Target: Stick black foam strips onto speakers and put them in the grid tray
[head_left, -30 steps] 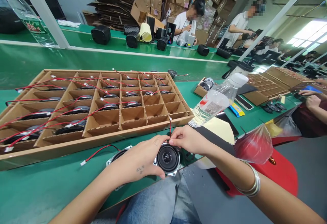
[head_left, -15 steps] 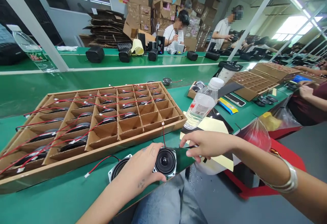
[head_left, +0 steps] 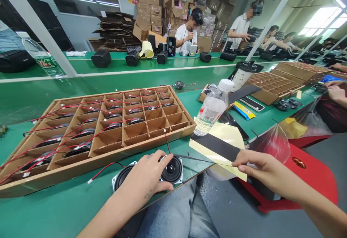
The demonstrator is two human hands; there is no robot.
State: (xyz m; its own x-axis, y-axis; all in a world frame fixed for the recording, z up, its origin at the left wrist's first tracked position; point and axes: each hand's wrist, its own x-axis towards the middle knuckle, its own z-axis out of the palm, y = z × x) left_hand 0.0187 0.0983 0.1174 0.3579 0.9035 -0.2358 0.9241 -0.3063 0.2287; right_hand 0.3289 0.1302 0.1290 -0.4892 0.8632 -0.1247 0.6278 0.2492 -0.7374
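While my left hand (head_left: 143, 177) lies spread over a square-framed black loudspeaker (head_left: 171, 170), its fingers curled against the rim, the speaker sits pinned to the green workbench (head_left: 46, 209) near its edge, just in front of the tray. My right hand (head_left: 262, 166) is narrow, thumb and fingers pinching the corner of a cream-yellow backing sheet (head_left: 226, 133) that carries a wide black adhesive strip (head_left: 217, 146). A thin dark strip (head_left: 193, 159) stretches from that sheet to the top of the speaker; my fingers hide its end, so I cannot tell whether it is stuck down. Beside my left wrist lies a second framed speaker (head_left: 121, 177), its red-and-black lead (head_left: 104, 169) ending in a small white connector. Next to it, the long corrugated cardboard tray (head_left: 108, 157) has speakers in most of its cells, and only the cells at the near right corner stand empty. The far rows are hard to count, since the wires cross over them. Beyond, a clear plastic water bottle (head_left: 213, 109) stands on the bench, and a co-worker's hands (head_left: 335, 93) are working at the far right.
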